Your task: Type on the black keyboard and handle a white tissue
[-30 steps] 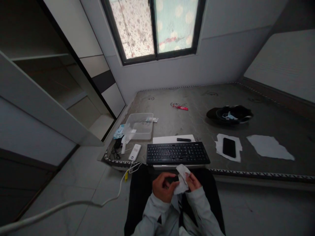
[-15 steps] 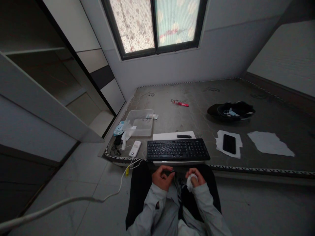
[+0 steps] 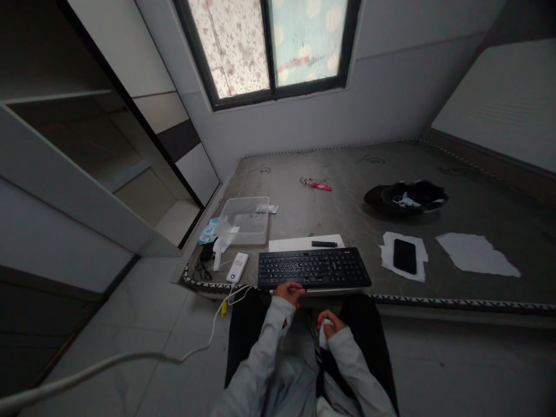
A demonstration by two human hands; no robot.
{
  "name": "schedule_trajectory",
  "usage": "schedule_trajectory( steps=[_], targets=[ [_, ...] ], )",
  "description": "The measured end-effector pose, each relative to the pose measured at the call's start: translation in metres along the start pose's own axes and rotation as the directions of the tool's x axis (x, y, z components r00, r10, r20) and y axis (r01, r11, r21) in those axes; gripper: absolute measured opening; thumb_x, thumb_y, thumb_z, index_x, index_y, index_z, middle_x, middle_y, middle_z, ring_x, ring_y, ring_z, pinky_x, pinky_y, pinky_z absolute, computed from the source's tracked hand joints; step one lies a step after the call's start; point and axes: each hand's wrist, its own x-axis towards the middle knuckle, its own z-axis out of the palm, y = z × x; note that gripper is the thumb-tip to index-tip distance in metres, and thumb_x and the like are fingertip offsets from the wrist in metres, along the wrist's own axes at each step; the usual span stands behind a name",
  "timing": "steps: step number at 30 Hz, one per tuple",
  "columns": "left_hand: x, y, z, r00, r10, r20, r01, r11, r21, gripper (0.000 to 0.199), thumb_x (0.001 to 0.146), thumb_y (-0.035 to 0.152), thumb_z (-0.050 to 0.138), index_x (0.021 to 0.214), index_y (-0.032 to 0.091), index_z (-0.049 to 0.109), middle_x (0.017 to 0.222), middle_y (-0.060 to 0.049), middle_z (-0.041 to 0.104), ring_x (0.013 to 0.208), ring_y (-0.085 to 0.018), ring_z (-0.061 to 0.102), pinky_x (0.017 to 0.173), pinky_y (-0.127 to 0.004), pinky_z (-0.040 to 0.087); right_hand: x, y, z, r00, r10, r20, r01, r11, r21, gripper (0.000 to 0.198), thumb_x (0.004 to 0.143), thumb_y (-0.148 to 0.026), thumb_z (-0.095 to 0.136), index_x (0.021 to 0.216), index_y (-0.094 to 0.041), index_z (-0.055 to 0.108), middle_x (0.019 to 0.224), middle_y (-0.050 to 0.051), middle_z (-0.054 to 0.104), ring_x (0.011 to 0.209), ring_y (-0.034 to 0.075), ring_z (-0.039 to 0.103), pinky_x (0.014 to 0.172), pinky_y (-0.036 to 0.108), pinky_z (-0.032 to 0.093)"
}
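Observation:
My left hand (image 3: 290, 292) is at the front edge of the black keyboard (image 3: 313, 268), near its lower middle. Its fingers are pinched together around a small dark piece, too small to name. Lower down, over my lap, my right hand (image 3: 330, 323) is closed on a crumpled white tissue (image 3: 323, 336). Under and behind the keyboard lies a white sheet of paper (image 3: 286, 243), with a black pen-like stick (image 3: 324, 244) resting on it.
Left of the keyboard are a white device (image 3: 237, 267) with a cable and a clear plastic box (image 3: 245, 237). A phone (image 3: 405, 256) on paper, another paper sheet (image 3: 476, 253) and a black cap (image 3: 406, 198) lie to the right. A red item (image 3: 319, 186) is farther back.
My left hand has moved forward from over my lap to the keyboard's front edge, still pinching the small dark piece. My right hand has shifted slightly left and down with the tissue.

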Motion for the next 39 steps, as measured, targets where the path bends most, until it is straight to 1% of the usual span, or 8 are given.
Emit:
schedule_trajectory(
  steps=[3, 5, 7, 17, 24, 30, 34, 39],
  targets=[
    [0.022, 0.011, -0.001, 0.999, 0.049, 0.016, -0.05, 0.994, 0.099, 0.016, 0.072, 0.025, 0.074, 0.086, 0.017, 0.075, 0.084, -0.004, 0.076, 0.062, -0.013, 0.067, 0.059, -0.023, 0.055, -0.001, 0.003, 0.002, 1.0, 0.014, 0.016, -0.014, 1.0, 0.004, 0.013, 0.056, -0.029, 0.045, 0.062, -0.024, 0.055, 0.053, -0.003, 0.059, 0.051, 0.015, 0.051, 0.053, 0.026, 0.041],
    [0.037, 0.017, 0.0, 0.996, 0.077, 0.034, -0.082, 0.982, 0.167, 0.013, 0.071, 0.025, 0.075, 0.083, 0.019, 0.076, 0.084, -0.003, 0.076, 0.078, -0.015, 0.069, 0.074, -0.025, 0.054, -0.003, 0.003, 0.003, 1.0, 0.009, 0.028, -0.009, 1.0, 0.002, 0.013, 0.056, -0.03, 0.044, 0.062, -0.024, 0.055, 0.053, -0.003, 0.059, 0.051, 0.015, 0.051, 0.054, 0.026, 0.041],
    [0.049, 0.022, 0.002, 0.995, 0.079, 0.059, -0.09, 0.97, 0.225, 0.014, 0.071, 0.025, 0.076, 0.083, 0.02, 0.077, 0.084, -0.003, 0.077, 0.082, -0.016, 0.069, 0.08, -0.025, 0.052, -0.004, 0.002, 0.004, 0.999, 0.0, 0.033, 0.0, 1.0, -0.01, 0.013, 0.056, -0.03, 0.044, 0.061, -0.024, 0.055, 0.053, -0.003, 0.059, 0.051, 0.015, 0.052, 0.054, 0.026, 0.041],
    [0.07, 0.023, 0.016, 0.992, 0.007, 0.126, -0.053, 0.929, 0.367, 0.017, 0.075, 0.024, 0.071, 0.089, 0.017, 0.077, 0.09, -0.007, 0.078, 0.084, -0.018, 0.07, 0.078, -0.022, 0.051, -0.005, 0.008, -0.002, 1.0, 0.001, 0.01, -0.002, 1.0, 0.023, 0.012, 0.057, -0.03, 0.046, 0.061, -0.024, 0.056, 0.053, -0.003, 0.059, 0.05, 0.015, 0.051, 0.052, 0.026, 0.041],
    [0.067, 0.025, 0.013, 0.994, -0.014, 0.11, -0.028, 0.927, 0.374, 0.018, 0.078, 0.029, 0.07, 0.091, 0.019, 0.077, 0.087, -0.004, 0.078, 0.082, -0.015, 0.07, 0.074, -0.02, 0.051, 0.0, 0.013, -0.003, 1.0, 0.006, 0.018, -0.007, 0.999, 0.044, 0.011, 0.055, -0.029, 0.046, 0.059, -0.024, 0.056, 0.052, -0.003, 0.059, 0.049, 0.015, 0.052, 0.05, 0.026, 0.041],
    [0.073, 0.024, 0.015, 0.991, -0.032, 0.13, -0.022, 0.917, 0.398, 0.014, 0.074, 0.027, 0.073, 0.086, 0.022, 0.078, 0.085, -0.001, 0.078, 0.081, -0.015, 0.07, 0.073, -0.019, 0.051, -0.003, -0.001, -0.001, 0.999, 0.031, 0.017, -0.032, 0.999, 0.044, 0.01, 0.056, -0.031, 0.047, 0.059, -0.025, 0.054, 0.051, -0.003, 0.058, 0.05, 0.015, 0.052, 0.052, 0.026, 0.041],
    [0.077, 0.021, 0.015, 0.989, -0.042, 0.14, -0.017, 0.919, 0.394, 0.019, 0.075, 0.03, 0.072, 0.09, 0.021, 0.078, 0.088, -0.003, 0.078, 0.082, -0.014, 0.071, 0.072, -0.017, 0.051, -0.005, -0.006, -0.001, 0.999, 0.032, 0.029, -0.032, 0.999, 0.031, 0.012, 0.056, -0.034, 0.048, 0.06, -0.025, 0.054, 0.051, -0.003, 0.058, 0.05, 0.016, 0.052, 0.053, 0.027, 0.041],
    [0.078, 0.02, 0.016, 0.988, -0.048, 0.146, -0.016, 0.914, 0.406, 0.023, 0.077, 0.031, 0.071, 0.094, 0.018, 0.077, 0.091, -0.004, 0.078, 0.083, -0.014, 0.071, 0.072, -0.016, 0.05, -0.004, 0.002, -0.002, 0.999, 0.043, 0.007, -0.043, 0.999, 0.014, 0.014, 0.054, -0.033, 0.044, 0.059, -0.025, 0.054, 0.05, -0.003, 0.058, 0.051, 0.016, 0.051, 0.052, 0.027, 0.039]
  ],
)
